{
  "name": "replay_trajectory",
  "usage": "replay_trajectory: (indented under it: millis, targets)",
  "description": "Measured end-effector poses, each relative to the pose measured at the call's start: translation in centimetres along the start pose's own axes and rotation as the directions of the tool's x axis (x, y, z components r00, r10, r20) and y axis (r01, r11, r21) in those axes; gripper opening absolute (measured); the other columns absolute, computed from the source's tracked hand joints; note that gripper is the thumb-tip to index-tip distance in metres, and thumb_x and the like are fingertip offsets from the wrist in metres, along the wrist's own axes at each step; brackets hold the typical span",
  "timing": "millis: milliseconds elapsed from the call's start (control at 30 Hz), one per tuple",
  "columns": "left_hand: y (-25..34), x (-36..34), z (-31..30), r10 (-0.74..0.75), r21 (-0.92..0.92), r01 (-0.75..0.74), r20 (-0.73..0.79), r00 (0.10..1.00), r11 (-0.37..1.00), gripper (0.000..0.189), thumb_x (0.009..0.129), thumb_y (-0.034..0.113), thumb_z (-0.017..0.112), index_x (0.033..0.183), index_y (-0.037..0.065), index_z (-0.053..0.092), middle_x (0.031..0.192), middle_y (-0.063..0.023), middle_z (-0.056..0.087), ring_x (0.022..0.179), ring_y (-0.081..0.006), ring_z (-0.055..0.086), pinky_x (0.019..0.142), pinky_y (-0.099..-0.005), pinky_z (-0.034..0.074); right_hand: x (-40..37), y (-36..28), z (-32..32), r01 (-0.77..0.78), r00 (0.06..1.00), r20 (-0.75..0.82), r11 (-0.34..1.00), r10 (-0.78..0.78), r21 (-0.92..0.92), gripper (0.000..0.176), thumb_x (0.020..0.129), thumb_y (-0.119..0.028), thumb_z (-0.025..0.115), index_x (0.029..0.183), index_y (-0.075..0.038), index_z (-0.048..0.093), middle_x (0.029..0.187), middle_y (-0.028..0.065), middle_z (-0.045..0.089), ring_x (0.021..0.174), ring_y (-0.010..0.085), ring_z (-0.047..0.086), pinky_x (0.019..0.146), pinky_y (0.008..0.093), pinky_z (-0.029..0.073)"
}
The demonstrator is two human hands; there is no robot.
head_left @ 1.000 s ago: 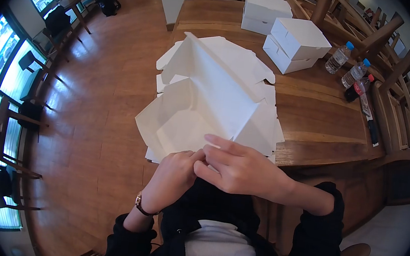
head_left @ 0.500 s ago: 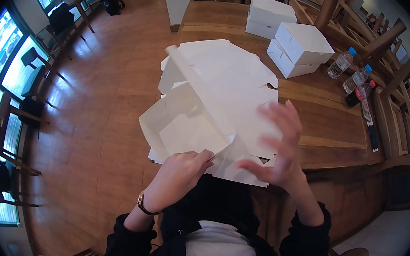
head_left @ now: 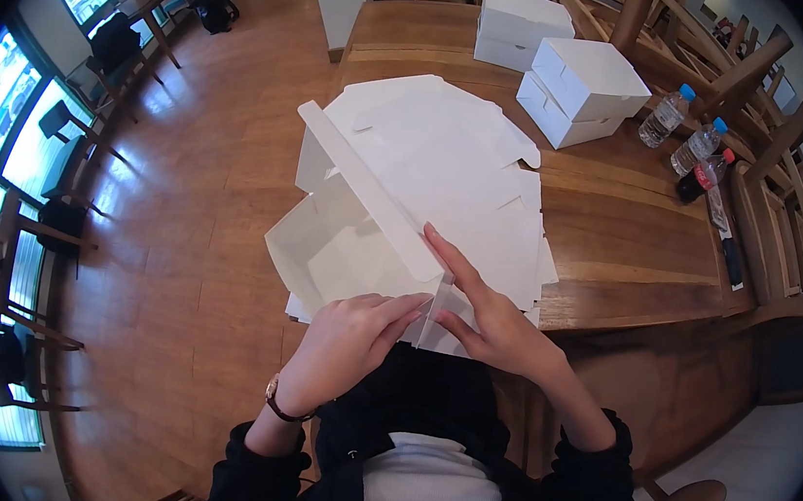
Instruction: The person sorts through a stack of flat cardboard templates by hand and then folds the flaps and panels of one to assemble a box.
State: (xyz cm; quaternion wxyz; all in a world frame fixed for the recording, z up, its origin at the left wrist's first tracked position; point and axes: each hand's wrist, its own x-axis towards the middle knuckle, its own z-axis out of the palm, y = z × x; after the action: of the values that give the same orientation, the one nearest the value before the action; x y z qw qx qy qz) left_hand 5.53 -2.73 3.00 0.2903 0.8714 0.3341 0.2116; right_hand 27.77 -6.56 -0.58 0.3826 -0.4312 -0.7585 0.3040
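A partly folded white cardboard box [head_left: 338, 249] lies tilted in front of me, its inside facing up and a long narrow flap [head_left: 364, 183] running along its far right edge. My left hand [head_left: 353, 343] is closed on the near corner, fingertips pinching the side panel. On the other side of that corner is my right hand [head_left: 496, 329], its index finger stretched along the flap's end and its thumb against the outer panel. Beneath the box is a stack of flat white cardboard sheets [head_left: 443, 137] with cut edges.
Two closed white boxes [head_left: 591, 80] stand at the back of the wooden table [head_left: 608, 243]. To their right are two water bottles [head_left: 665, 117] and a dark drink bottle with a red cap [head_left: 705, 177]. A black-handled tool [head_left: 731, 261] lies at the right edge, near upturned chairs [head_left: 631, 20].
My right hand has come down and left from the air onto the box's near corner. The long flap has swung down toward that corner. The left hand keeps its grip.
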Motion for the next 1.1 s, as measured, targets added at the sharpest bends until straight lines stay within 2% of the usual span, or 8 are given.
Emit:
replay_trajectory:
  millis: [300, 433, 600, 700, 800, 900, 1000, 1100]
  targets:
    - [1.7, 0.2, 2.1, 0.126, 0.203, -0.096, -0.143, 0.982, 0.975, 0.026, 0.094, 0.008, 0.067, 0.119, -0.001, 0.066, 0.077, -0.0096, 0.068, 0.075, -0.0277, 0.07, 0.066, -0.0414, 0.055, -1.4, -0.4, 0.8, -0.147, 0.979, -0.113, 0.969, 0.172, 0.201, 0.071, 0.104, -0.005, 0.059, 0.164, -0.007, 0.023, 0.163, 0.0222, 0.037, 0.15, 0.0379, 0.04, 0.122, 0.044, 0.032]
    - [1.9, 1.6, 2.9, 0.231, 0.103, -0.209, -0.308, 0.923, 0.973, 0.025, 0.094, 0.004, 0.067, 0.118, -0.003, 0.064, 0.098, -0.015, 0.07, 0.078, -0.028, 0.07, 0.07, -0.0373, 0.056, -1.6, 1.2, 0.4, -0.16, 0.946, -0.217, 0.927, 0.242, 0.339, 0.069, 0.105, -0.002, 0.055, 0.165, -0.007, 0.021, 0.162, 0.0215, 0.037, 0.148, 0.0336, 0.043, 0.121, 0.044, 0.034]
    - [0.8, -0.5, -1.1, -0.186, -0.127, 0.139, -0.563, 0.805, 0.982, 0.032, 0.096, 0.008, 0.07, 0.124, -0.004, 0.06, 0.111, -0.0175, 0.069, 0.101, -0.029, 0.07, 0.088, -0.0373, 0.055, -3.1, 0.1, -1.3, -0.163, 0.844, -0.426, 0.913, 0.326, 0.374, 0.062, 0.11, -0.008, 0.046, 0.165, -0.005, 0.017, 0.16, 0.0223, 0.039, 0.14, 0.0312, 0.051, 0.115, 0.0423, 0.04]
    - [-3.4, 0.7, -3.2, -0.054, 0.183, 0.253, -0.702, 0.71, 0.95, 0.041, 0.099, 0.011, 0.068, 0.135, -0.003, 0.056, 0.121, -0.0204, 0.067, 0.118, -0.0315, 0.064, 0.1, -0.0401, 0.05, -3.9, -1.1, 0.0, -0.13, 0.765, -0.552, 0.919, 0.331, 0.371, 0.067, 0.109, -0.014, 0.049, 0.165, -0.003, 0.014, 0.159, 0.0219, 0.041, 0.136, 0.0292, 0.052, 0.114, 0.0433, 0.039]
    - [-8.5, 1.6, -3.6, -0.171, -0.193, 0.093, -0.446, 0.878, 0.977, 0.048, 0.103, 0.016, 0.064, 0.144, -0.004, 0.049, 0.132, -0.022, 0.064, 0.13, -0.0295, 0.058, 0.109, -0.0391, 0.045, -4.5, -2.2, 3.4, -0.128, 0.813, -0.485, 0.911, 0.323, 0.392, 0.08, 0.106, -0.019, 0.055, 0.166, -0.002, 0.004, 0.165, 0.0226, 0.031, 0.143, 0.0309, 0.045, 0.119, 0.0456, 0.033]
    - [-8.5, 1.8, -3.7, -0.242, -0.458, 0.15, -0.15, 0.959, 0.876, 0.05, 0.107, 0.019, 0.059, 0.149, -0.006, 0.045, 0.141, -0.0214, 0.061, 0.134, -0.0261, 0.055, 0.111, -0.0361, 0.043, -4.6, -3.2, 6.0, -0.159, 0.939, -0.253, 0.944, 0.235, 0.289, 0.089, 0.107, -0.017, 0.053, 0.165, -0.002, -0.012, 0.174, 0.0227, 0.001, 0.161, 0.0337, 0.008, 0.128, 0.0448, 0.008]
    - [-5.7, 0.7, -2.9, -0.299, -0.537, 0.202, -0.099, 0.949, 0.819, 0.049, 0.11, 0.019, 0.055, 0.151, -0.006, 0.043, 0.146, -0.0187, 0.059, 0.135, -0.021, 0.053, 0.11, -0.033, 0.043, -3.4, -2.9, 4.1, -0.177, 0.949, -0.218, 0.955, 0.23, 0.237, 0.09, 0.106, -0.017, 0.054, 0.164, 0.001, -0.013, 0.175, 0.0214, -0.005, 0.162, 0.0295, -0.004, 0.128, 0.0414, 0.004]
    - [-4.8, -0.9, -1.4, -0.275, -0.576, 0.181, -0.079, 0.958, 0.797, 0.054, 0.11, 0.015, 0.053, 0.158, -0.003, 0.036, 0.153, -0.0172, 0.051, 0.142, -0.0198, 0.046, 0.109, -0.031, 0.045, -2.0, -1.0, 0.7, -0.211, 0.911, -0.241, 0.882, 0.333, 0.422, 0.087, 0.107, -0.018, 0.057, 0.163, 0.007, -0.003, 0.173, 0.0255, 0.005, 0.161, 0.0271, 0.005, 0.128, 0.0358, 0.01]
